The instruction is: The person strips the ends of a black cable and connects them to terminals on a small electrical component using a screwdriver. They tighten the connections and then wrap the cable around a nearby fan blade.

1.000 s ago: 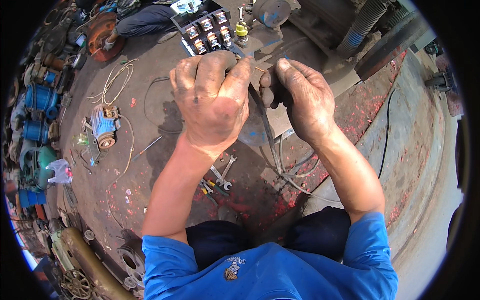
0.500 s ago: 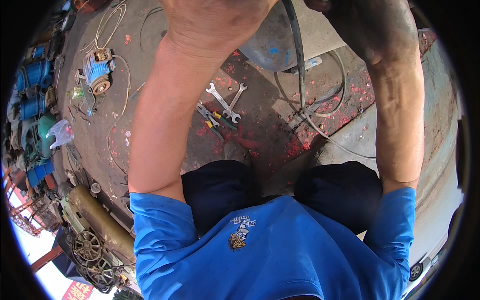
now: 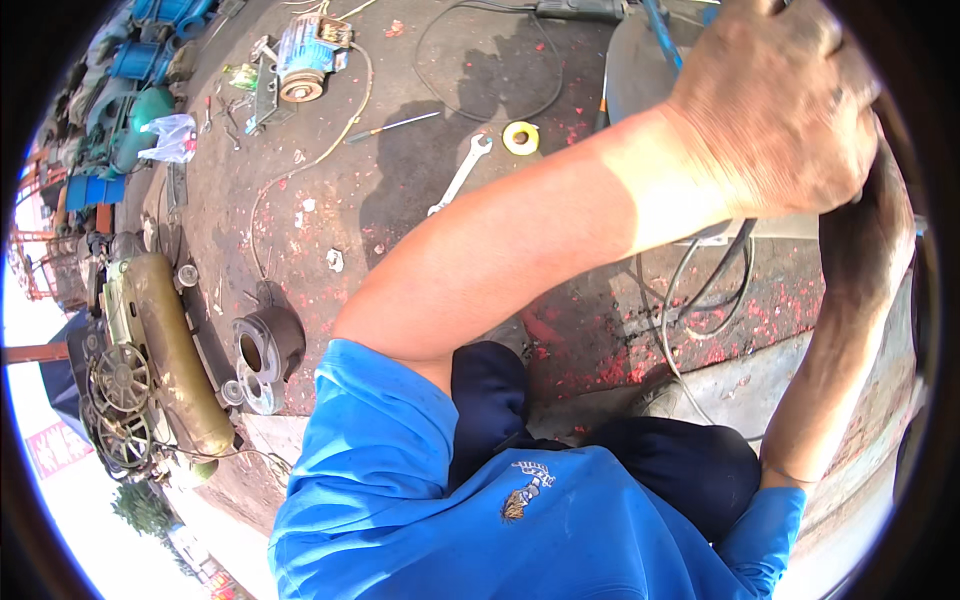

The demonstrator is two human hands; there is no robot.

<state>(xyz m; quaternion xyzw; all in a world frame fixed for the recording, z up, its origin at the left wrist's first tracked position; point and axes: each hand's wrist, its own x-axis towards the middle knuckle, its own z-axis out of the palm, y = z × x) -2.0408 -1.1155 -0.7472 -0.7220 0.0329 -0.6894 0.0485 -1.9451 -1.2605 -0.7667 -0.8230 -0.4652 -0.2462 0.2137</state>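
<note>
Left hand (image 3: 785,110) curled against right hand (image 3: 872,235); grip hidden.

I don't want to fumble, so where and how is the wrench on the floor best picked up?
The wrench is probably best pinched by its slim middle, across its long edges, from above and left: it lies slantwise, its open end points away, the yellow roll sits to its right, and your left forearm crosses by its near end.

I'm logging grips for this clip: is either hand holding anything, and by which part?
That cannot be told: the left hand shows mostly its back and overlaps the right hand in this view, hiding anything they might hold.
</note>
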